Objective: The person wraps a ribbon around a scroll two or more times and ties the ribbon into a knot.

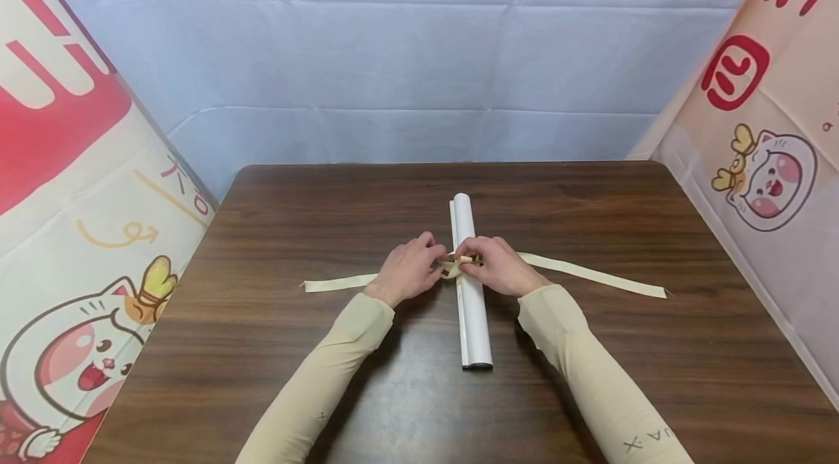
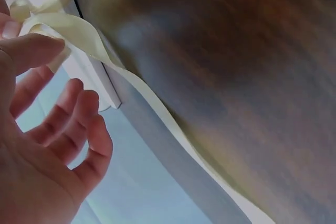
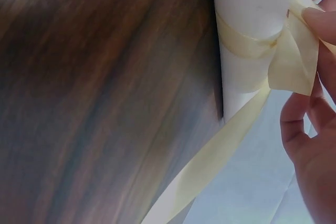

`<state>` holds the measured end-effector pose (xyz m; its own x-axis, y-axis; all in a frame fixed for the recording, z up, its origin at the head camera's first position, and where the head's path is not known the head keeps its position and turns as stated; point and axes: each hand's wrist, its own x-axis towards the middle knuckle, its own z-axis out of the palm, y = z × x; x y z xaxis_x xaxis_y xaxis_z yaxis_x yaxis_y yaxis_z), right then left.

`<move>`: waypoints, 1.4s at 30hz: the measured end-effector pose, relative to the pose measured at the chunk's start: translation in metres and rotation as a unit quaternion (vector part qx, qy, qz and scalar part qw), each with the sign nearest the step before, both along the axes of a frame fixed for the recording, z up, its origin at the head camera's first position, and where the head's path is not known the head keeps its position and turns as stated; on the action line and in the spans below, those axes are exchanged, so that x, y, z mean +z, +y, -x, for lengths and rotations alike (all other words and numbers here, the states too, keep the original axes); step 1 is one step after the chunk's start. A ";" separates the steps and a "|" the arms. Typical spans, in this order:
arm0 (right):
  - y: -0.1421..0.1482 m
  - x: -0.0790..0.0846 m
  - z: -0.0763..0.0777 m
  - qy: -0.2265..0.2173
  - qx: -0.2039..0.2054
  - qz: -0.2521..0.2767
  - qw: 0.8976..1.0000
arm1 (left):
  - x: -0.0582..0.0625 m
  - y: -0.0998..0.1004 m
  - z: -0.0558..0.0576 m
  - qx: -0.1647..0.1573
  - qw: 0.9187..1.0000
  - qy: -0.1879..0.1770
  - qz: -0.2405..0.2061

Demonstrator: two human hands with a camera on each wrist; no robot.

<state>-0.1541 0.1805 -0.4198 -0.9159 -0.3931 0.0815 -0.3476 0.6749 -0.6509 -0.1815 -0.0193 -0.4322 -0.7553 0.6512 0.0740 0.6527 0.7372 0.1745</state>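
A white paper roll (image 1: 473,318) lies lengthwise on the table, with a cream ribbon (image 3: 241,40) wrapped round its middle. Over the roll, the ribbon forms loops between the two hands. My left hand (image 1: 411,265) pinches a ribbon loop between thumb and index finger on the roll's left side; its other fingers are loosely bent. From the right, my right hand (image 1: 501,265) pinches another part of the ribbon (image 3: 296,61) above the roll. One ribbon tail (image 1: 341,282) runs out to the left, the other tail (image 1: 596,274) to the right. Fingers partly hide the crossing.
The dark wood-grain table (image 1: 262,376) carries the roll and both tails. A pale cloth backdrop (image 1: 406,63) hangs behind its far edge. Printed cartoon panels, one left (image 1: 85,355) and one right (image 1: 754,158), flank the table.
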 end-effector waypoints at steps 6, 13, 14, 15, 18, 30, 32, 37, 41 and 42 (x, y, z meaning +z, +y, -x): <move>-0.001 0.000 0.000 -0.001 -0.010 -0.010 1.000 | 0.000 -0.005 -0.001 0.024 0.999 0.033 0.010; -0.001 -0.001 0.001 0.012 -0.017 -0.020 1.000 | -0.001 -0.014 -0.004 0.048 0.997 0.058 0.018; -0.001 -0.001 0.002 0.012 -0.018 -0.021 1.000 | 0.000 -0.015 -0.005 0.049 0.997 0.062 0.019; -0.001 -0.001 0.002 0.013 -0.019 -0.022 0.999 | 0.000 -0.017 -0.006 0.051 0.996 0.065 0.023; -0.001 0.000 0.003 0.011 -0.025 -0.026 0.999 | 0.002 -0.021 -0.010 0.052 0.996 0.072 0.029; 0.003 0.002 0.006 0.023 -0.020 -0.030 0.999 | 0.012 -0.033 -0.027 0.025 0.994 0.103 0.035; 0.004 0.002 0.007 0.029 -0.019 -0.033 0.999 | 0.013 -0.034 -0.030 0.018 0.994 0.105 0.040; 0.004 0.004 0.009 0.032 -0.017 -0.038 0.999 | 0.017 -0.035 -0.039 -0.002 0.991 0.128 0.045; 0.003 0.007 0.011 0.031 -0.015 -0.048 0.998 | 0.020 -0.034 -0.048 -0.017 0.989 0.139 0.048; 0.003 0.007 0.011 0.033 -0.014 -0.051 0.998 | 0.020 -0.034 -0.050 -0.020 0.989 0.140 0.050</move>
<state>-0.1653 0.1833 -0.4123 -0.9205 -0.3769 0.1033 -0.3678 0.7461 -0.5551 -0.1317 -0.0536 -0.4118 -0.6875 0.6951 0.2102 0.6946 0.7139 -0.0886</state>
